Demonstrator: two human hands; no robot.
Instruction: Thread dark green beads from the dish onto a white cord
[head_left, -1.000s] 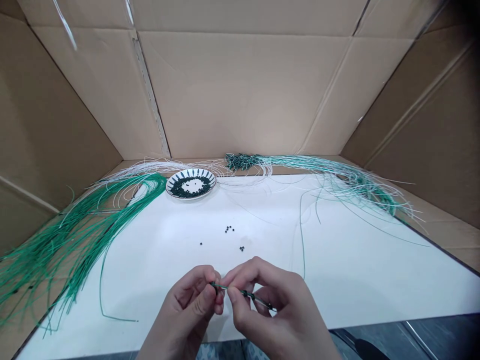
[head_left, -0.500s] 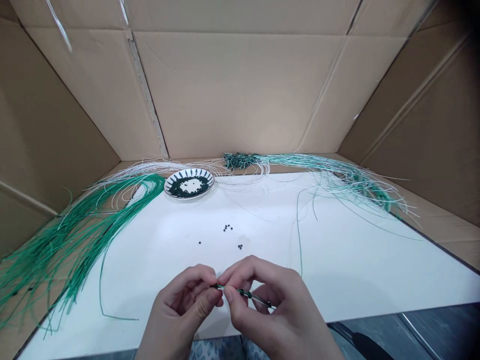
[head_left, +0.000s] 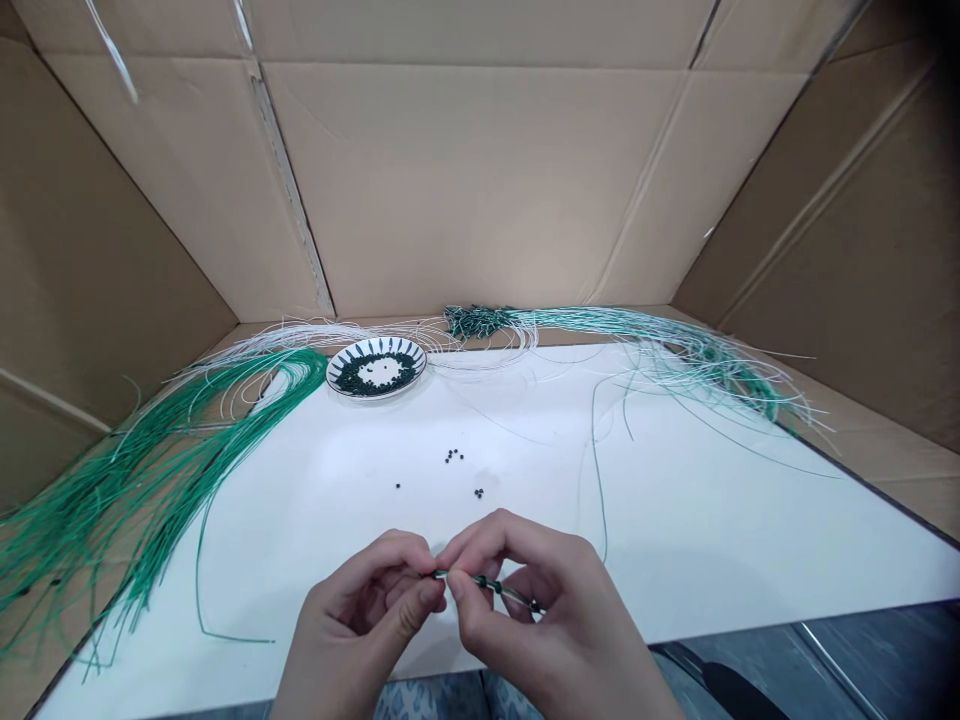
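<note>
I've got the beaded wire (head_left: 487, 585) lying nearly crosswise between my hands, sloping slightly down to the right, its left end pinched tight in the fingers of my left hand (head_left: 367, 610) and its middle gripped by those of my right hand (head_left: 540, 620).

White board (head_left: 675, 540), perhaps foam, scattered beads (head_left: 453, 456)

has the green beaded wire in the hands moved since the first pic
Yes, the green beaded wire moved: its right end came nearer the small black beads on the white board.
</note>
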